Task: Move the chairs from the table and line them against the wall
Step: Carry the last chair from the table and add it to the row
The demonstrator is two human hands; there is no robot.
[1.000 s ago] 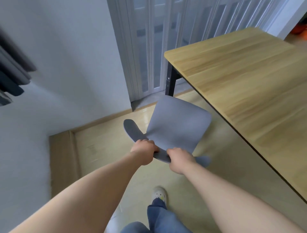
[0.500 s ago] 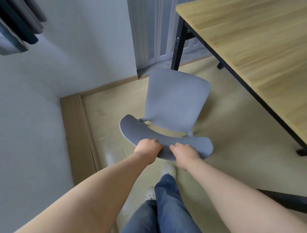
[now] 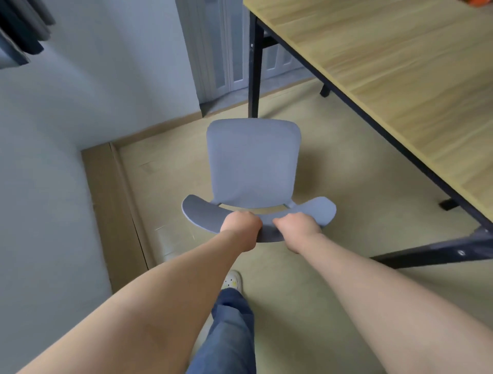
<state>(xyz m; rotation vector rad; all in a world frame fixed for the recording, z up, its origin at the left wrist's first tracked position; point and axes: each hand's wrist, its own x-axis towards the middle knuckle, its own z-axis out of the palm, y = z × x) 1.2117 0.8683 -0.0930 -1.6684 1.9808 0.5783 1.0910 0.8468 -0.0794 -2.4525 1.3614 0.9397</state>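
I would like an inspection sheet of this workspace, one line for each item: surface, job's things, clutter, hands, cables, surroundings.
Surface: beige floor, bare around the chair.
Job's things: one grey-blue plastic chair, pulled clear of the light wooden table with black metal legs; its seat faces away from the person.
Clutter: nothing seen on the floor; a small orange thing at the table's far edge, too cut off to identify.
Hands: left hand and right hand both grip the curved backrest's top edge.
Cables: nothing seen.
Surroundings: white wall with tan baseboard to the left; pale folding door behind.
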